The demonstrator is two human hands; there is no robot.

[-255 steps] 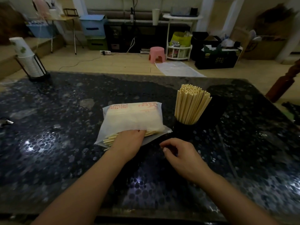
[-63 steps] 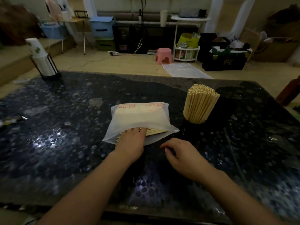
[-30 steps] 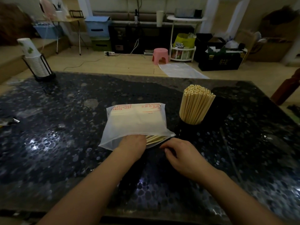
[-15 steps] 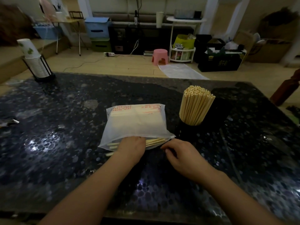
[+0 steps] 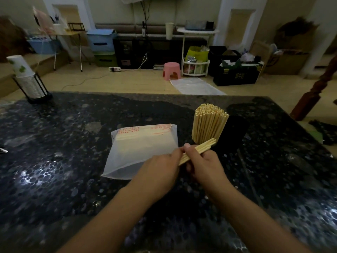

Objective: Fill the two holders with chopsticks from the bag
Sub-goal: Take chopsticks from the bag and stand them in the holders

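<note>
We are holding a small bundle of chopsticks [image 5: 197,150] between both hands just off the open end of the bag [image 5: 144,151], which is lying flat near the middle of the worktop [image 5: 54,161]. Our left hand [image 5: 160,170] is curled around the near end of the bundle, and our right hand [image 5: 205,164] is pinching it further along with thumb on top, so both hands are closed on the sticks. The tips are pointing toward the right far side, at the full holder [image 5: 209,125] packed with upright chopsticks. Just right of it we are seeing a dark shape that we are taking for the second holder [image 5: 232,134], though it is too dim to say what is in it.

To do this step well, we are judging that we should square the tips up first, keep the grip snug so none are fanning out, then tip the bundle upright and lower it into the dark holder, not into the crowded one.

Against half a second ago, the change is plain: then our left hand was lying at the bag's mouth on the sticks poking out, and our right was resting on the worktop beside it. Now the bundle is out and lifted, and the bag is lying closer to the full holder, its mouth showing no sticks.
</note>
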